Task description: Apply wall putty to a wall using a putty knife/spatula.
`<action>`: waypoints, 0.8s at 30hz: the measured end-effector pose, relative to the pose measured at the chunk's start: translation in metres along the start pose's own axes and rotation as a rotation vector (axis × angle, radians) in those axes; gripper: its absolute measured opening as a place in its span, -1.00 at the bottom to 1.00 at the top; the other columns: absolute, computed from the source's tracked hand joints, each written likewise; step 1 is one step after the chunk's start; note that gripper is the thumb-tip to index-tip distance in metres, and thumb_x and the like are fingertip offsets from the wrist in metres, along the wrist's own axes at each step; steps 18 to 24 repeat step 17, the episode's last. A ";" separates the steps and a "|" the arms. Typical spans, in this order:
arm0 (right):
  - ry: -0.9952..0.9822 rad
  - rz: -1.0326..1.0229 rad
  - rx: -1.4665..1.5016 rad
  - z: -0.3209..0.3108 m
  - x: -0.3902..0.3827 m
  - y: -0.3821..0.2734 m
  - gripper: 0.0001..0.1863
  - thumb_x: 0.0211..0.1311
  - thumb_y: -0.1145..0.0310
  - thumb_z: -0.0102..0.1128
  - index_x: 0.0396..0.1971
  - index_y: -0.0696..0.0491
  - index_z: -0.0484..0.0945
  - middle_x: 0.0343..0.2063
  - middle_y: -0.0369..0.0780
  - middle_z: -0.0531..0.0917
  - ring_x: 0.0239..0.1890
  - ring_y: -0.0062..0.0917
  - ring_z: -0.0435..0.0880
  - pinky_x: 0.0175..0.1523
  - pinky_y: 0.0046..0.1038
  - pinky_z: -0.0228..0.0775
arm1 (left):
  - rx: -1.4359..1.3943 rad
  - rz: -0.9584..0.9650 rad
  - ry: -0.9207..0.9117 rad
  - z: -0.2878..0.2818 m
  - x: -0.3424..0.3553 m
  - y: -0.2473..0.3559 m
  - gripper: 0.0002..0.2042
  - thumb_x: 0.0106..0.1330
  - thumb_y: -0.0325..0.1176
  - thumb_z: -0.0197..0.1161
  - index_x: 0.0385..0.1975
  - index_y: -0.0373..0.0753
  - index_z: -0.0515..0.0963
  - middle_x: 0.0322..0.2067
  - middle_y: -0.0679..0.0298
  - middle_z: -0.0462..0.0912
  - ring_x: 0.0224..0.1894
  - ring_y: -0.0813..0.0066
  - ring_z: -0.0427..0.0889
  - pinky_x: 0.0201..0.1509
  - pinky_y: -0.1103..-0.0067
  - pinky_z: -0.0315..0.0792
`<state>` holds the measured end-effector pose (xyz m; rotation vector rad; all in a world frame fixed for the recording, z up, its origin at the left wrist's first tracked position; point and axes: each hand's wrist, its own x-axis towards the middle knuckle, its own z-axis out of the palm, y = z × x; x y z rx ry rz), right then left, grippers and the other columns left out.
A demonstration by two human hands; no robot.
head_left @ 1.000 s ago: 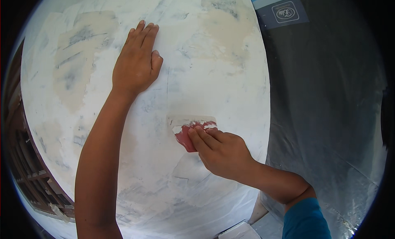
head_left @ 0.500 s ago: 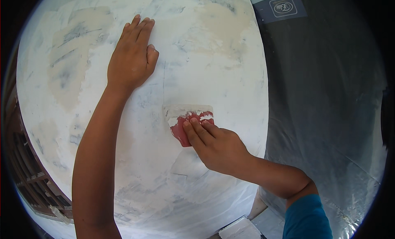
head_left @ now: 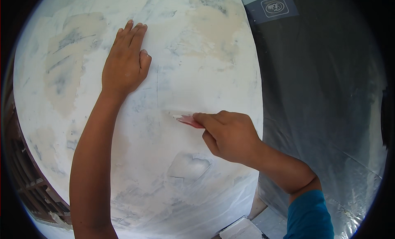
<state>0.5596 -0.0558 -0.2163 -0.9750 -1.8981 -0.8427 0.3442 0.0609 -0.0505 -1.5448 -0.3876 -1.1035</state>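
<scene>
My right hand (head_left: 230,134) grips a red putty knife (head_left: 190,120) with white filler on it. The tool is tilted almost edge-on, its blade end pointing left near the middle of a white, patchy wall surface (head_left: 135,152). Whether the blade touches the surface I cannot tell. My left hand (head_left: 125,60) lies flat on the same surface, farther up and to the left, its fingers stretched out and nothing held. Between the hands runs a thin dark vertical line. Beige and grey smeared patches mark the surface around them.
Dark plastic sheeting (head_left: 317,95) hangs along the right, with a blue-grey printed panel (head_left: 275,8) at its top. Brown slatted framework (head_left: 31,173) shows at the lower left. A white-smeared flat piece (head_left: 242,230) lies at the bottom edge.
My right hand has turned the putty knife from face-on to nearly edge-on. My left hand stays flat on the surface; the whole view has shifted slightly.
</scene>
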 end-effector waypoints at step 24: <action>0.116 -0.029 -0.129 0.011 -0.025 0.011 -0.49 -0.06 0.53 0.28 0.02 0.13 0.61 -0.07 -0.12 0.71 -0.23 -0.37 0.75 -0.13 -0.57 0.63 | -0.004 0.031 0.026 -0.003 0.002 0.006 -0.51 0.21 -0.43 -0.03 0.19 -0.38 0.40 0.20 -0.01 0.48 0.38 0.05 0.30 0.49 0.24 0.12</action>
